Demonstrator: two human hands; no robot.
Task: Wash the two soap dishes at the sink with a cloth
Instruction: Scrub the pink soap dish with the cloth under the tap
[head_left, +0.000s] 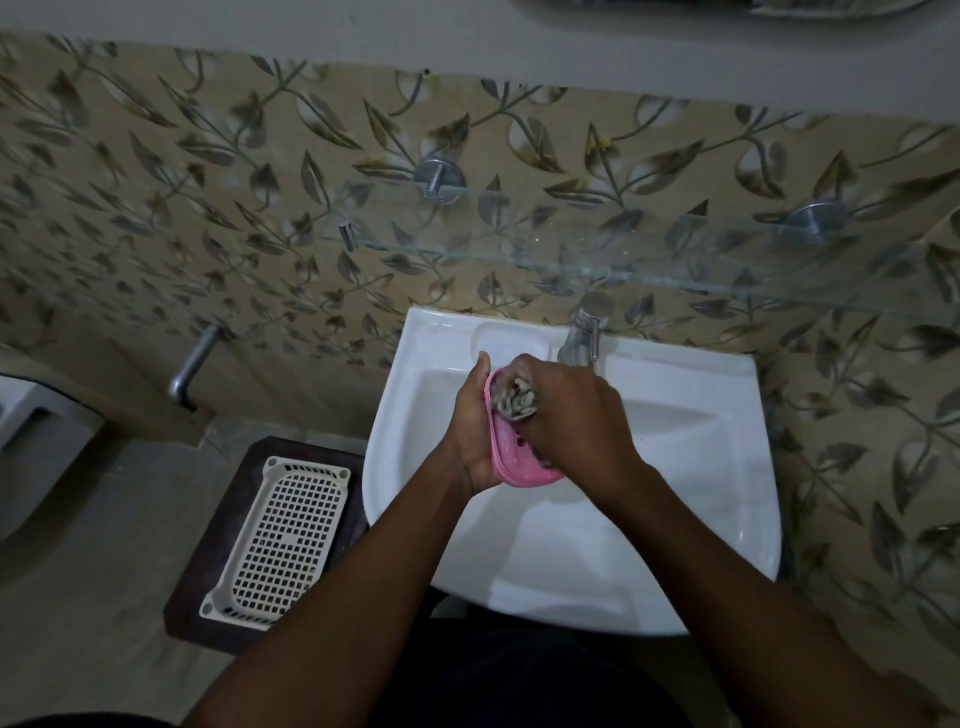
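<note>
Over the white sink (675, 467) my left hand (470, 431) grips a pink soap dish (511, 460) from its left side, holding it tilted with its hollow facing right. My right hand (571, 415) is closed around a bunched grey striped cloth (514, 402) and presses it into the upper part of the dish. The lower right edge of the dish is hidden behind my right hand. No second soap dish shows anywhere in view.
A chrome tap (584, 332) stands at the back of the sink, under a glass shelf (597, 260). A white perforated plastic basket (280, 535) lies on a dark stool (208, 587) left of the sink. A metal pipe (192, 369) juts from the tiled wall.
</note>
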